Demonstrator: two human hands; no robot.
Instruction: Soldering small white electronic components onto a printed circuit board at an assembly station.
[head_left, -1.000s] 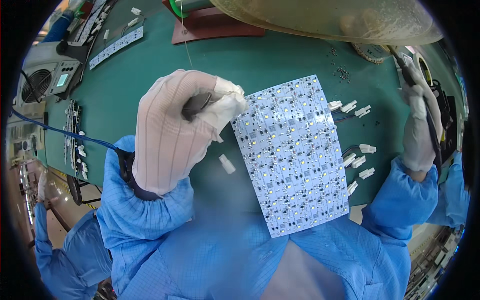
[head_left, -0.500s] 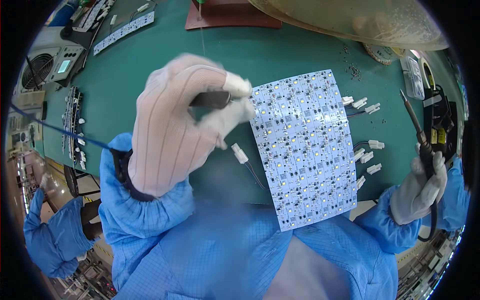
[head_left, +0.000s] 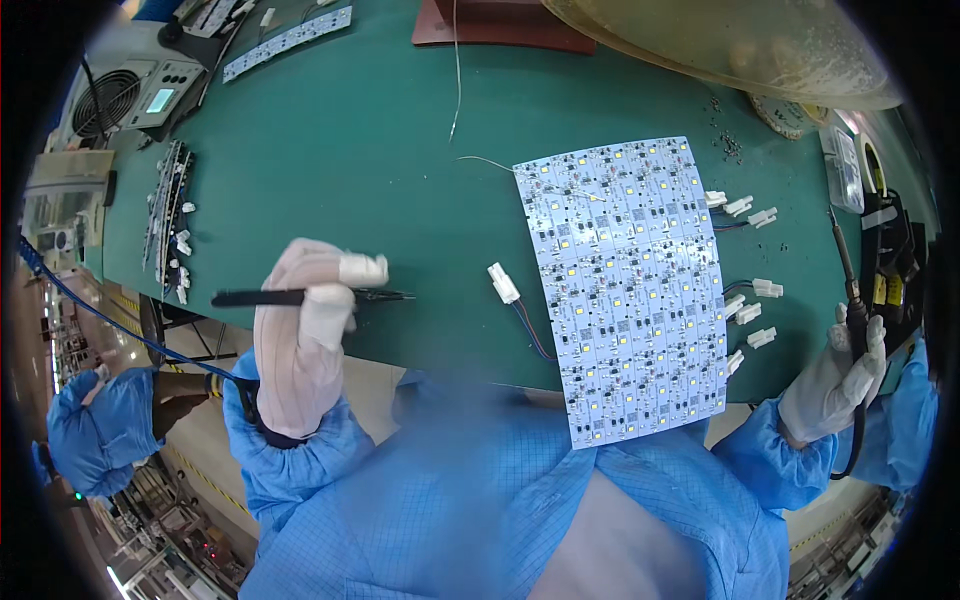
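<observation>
A white LED circuit panel [head_left: 633, 283] lies on the green mat [head_left: 360, 150], with small white connectors [head_left: 757, 290] along its right edge. One white connector with thin wires [head_left: 504, 283] sits just left of the panel. My left hand [head_left: 305, 335], in a white glove, grips black tweezers [head_left: 300, 297] whose tip points right, well left of that connector. My right hand [head_left: 833, 375], also gloved, holds a soldering iron [head_left: 846, 275] upright at the right, clear of the panel. A thin solder wire [head_left: 457, 70] hangs down above the panel's upper left corner.
A grey fan unit with a small screen [head_left: 130, 95] stands at the far left. Narrow LED strips [head_left: 290, 40] and a rack of parts [head_left: 170, 220] lie on the left. A brown block [head_left: 500, 25] and a large translucent hood [head_left: 740, 45] are at the back. A person in blue [head_left: 100, 430] is lower left.
My left hand has drawn back from the panel's left edge to the lower left with the tweezers. The connector now lies free beside the panel. My right hand dropped lower with the iron.
</observation>
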